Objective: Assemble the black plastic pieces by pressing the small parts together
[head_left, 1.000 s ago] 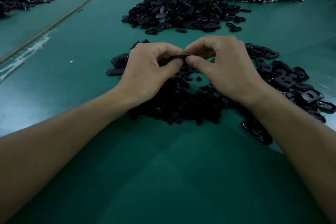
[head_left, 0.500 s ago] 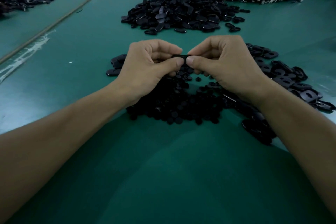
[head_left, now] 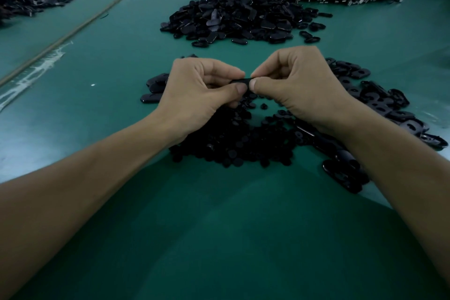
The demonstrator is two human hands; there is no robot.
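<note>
A: Item: black plastic piece [head_left: 239, 81]. Location?
B: Raised over the small-parts pile [head_left: 233, 146]. The left hand [head_left: 199, 90] and right hand [head_left: 299, 85] each pinch one end.
A: Handling?
B: Probably light, stiff, glossy and slippery. Grip the ends, press mid-span. Green table [head_left: 219, 238] beneath, larger heap [head_left: 231, 14] beyond.

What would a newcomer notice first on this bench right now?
Both hands meet at the centre, left hand and right hand pinching one black plastic piece between them. Under them lies a heap of small black parts on the green table; a taller pile sits behind.
</note>
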